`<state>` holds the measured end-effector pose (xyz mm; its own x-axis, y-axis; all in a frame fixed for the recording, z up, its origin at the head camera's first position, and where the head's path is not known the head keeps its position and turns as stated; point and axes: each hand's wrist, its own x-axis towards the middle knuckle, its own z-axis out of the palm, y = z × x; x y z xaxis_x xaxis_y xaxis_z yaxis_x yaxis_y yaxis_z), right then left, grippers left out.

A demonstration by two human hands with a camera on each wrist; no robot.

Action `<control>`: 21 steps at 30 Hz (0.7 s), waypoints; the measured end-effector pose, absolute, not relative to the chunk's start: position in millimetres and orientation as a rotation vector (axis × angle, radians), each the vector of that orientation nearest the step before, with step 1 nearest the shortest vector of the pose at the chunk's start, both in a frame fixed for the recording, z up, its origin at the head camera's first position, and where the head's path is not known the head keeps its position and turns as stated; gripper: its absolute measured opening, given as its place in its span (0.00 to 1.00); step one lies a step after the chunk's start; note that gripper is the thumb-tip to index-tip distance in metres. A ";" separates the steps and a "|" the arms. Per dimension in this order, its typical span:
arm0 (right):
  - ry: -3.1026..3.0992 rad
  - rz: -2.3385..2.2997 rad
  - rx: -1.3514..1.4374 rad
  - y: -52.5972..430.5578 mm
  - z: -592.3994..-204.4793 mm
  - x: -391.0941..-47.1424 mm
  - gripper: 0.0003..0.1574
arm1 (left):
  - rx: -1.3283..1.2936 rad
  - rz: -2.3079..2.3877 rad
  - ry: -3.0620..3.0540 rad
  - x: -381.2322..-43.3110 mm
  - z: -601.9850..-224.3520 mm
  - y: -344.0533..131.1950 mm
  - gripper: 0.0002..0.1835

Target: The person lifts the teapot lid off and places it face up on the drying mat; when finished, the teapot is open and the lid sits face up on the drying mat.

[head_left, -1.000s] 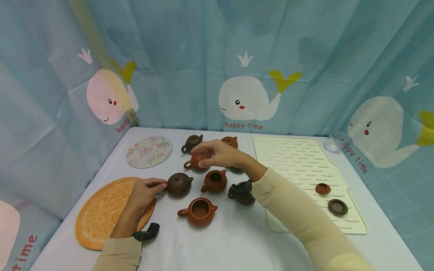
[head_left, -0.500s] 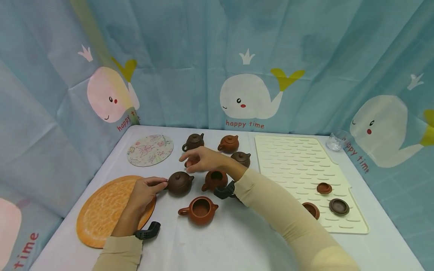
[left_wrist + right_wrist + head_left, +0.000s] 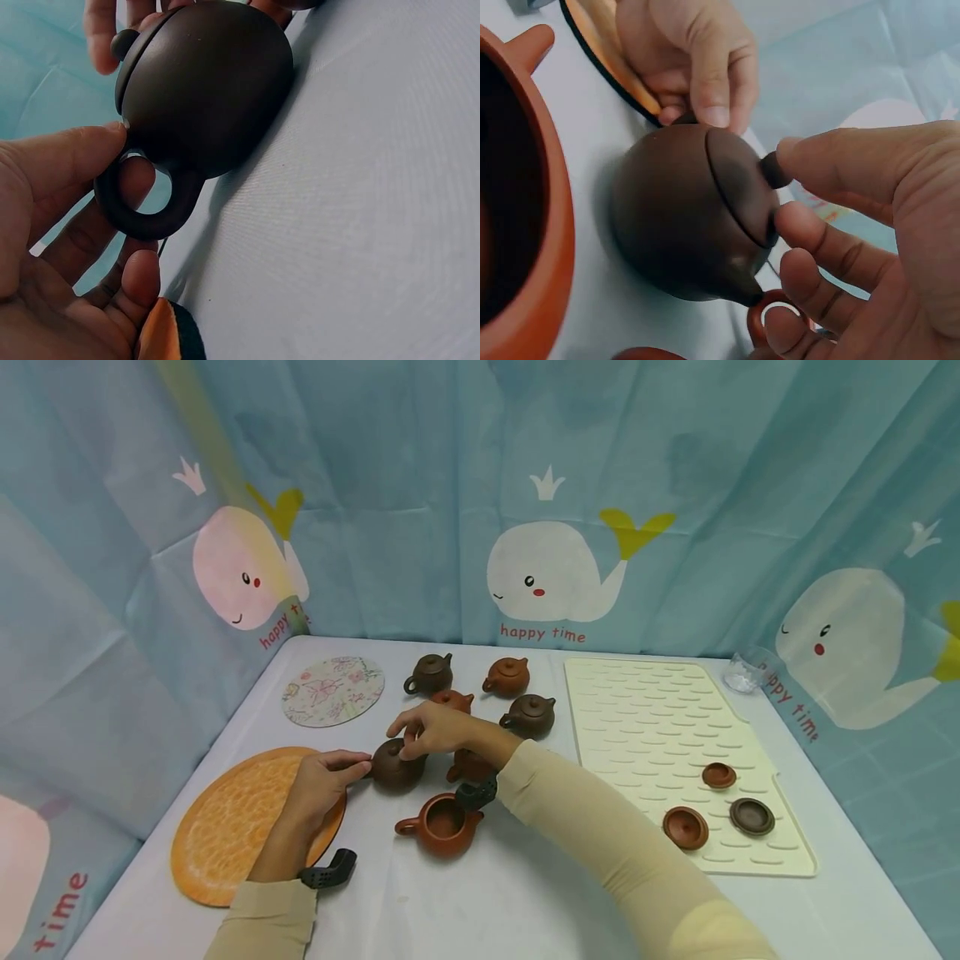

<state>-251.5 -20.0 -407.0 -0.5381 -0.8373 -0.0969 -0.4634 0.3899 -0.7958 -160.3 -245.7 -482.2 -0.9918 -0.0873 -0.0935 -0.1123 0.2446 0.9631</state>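
A dark brown lidded teapot (image 3: 397,768) stands on the white table with its handle (image 3: 142,225) toward my left hand (image 3: 315,793). My left thumb and fingers grip that handle. Over the lid is my right hand (image 3: 438,727), its fingers loosely bent around the lid's knob (image 3: 775,171). In the right wrist view the thumb tip overlaps the knob and the other fingertips are near the lid's edge. A finger stands slightly apart from the knob in the left wrist view. Close in front is a lidless reddish teapot (image 3: 442,827); another (image 3: 468,766) is partly behind my right hand.
Several teapots stand behind, including a brown one (image 3: 528,716) and an orange-brown one (image 3: 507,677). Three loose lids, one of them dark (image 3: 752,817), lie on the cream mat (image 3: 637,710). An orange round mat (image 3: 240,827) lies under my left arm. A clear glass (image 3: 742,672) stands back right.
My right hand has moved left and toward me, from over the back reddish teapot to the brown teapot's lid. My left hand stays at the handle.
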 end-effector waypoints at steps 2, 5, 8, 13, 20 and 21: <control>2.166 -1.013 -1.109 -21.7 -408.6 -250.8 0.22 | -0.189 1.905 2.475 -160.3 -482.1 -245.4 0.16; 2.186 -1.011 -1.099 -23.7 -410.2 -249.9 0.20 | -0.177 1.897 2.487 -159.9 -481.9 -245.0 0.16; 2.230 -0.979 -1.103 -25.7 -410.7 -249.1 0.18 | -0.175 1.889 2.491 -159.9 -481.5 -244.7 0.16; 2.339 -0.872 -1.153 -29.2 -410.9 -247.7 0.15 | -0.174 1.900 2.488 -161.1 -482.0 -245.0 0.16; 2.420 -0.817 -1.186 -31.4 -414.7 -245.7 0.12 | -0.198 1.888 2.479 -159.5 -481.6 -244.9 0.17; 2.427 -0.819 -1.192 -31.4 -415.2 -245.4 0.11 | -0.205 1.889 2.478 -159.5 -482.0 -244.9 0.17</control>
